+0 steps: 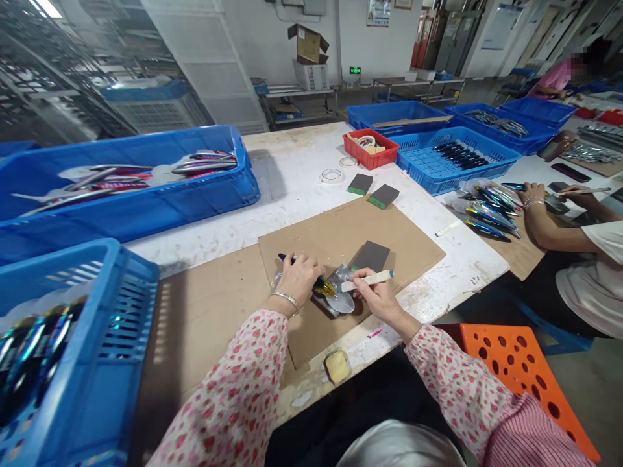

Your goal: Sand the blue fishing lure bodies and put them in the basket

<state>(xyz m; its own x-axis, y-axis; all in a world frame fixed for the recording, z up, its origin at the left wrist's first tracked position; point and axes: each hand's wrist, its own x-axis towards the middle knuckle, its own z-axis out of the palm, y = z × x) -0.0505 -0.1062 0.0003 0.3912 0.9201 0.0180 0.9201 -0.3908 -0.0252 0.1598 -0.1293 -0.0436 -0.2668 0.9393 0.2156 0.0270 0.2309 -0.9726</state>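
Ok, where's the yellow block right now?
Head view, right of centre: the yellow block sits at the table's near edge, between the sleeves, beside the cardboard.

No word or number reads clearly for you here, but look up to the far white wall: there's the green sign, glowing low down, its pale symbols too small to make out! Above it to your right hangs a poster, a yellow warning triangle on its left side, and the writing blurs. Next along, a framed notice is cut off by the top edge. And farther right, on another pale wall, you've got a board with a blue heading band, its lines unreadable from here.
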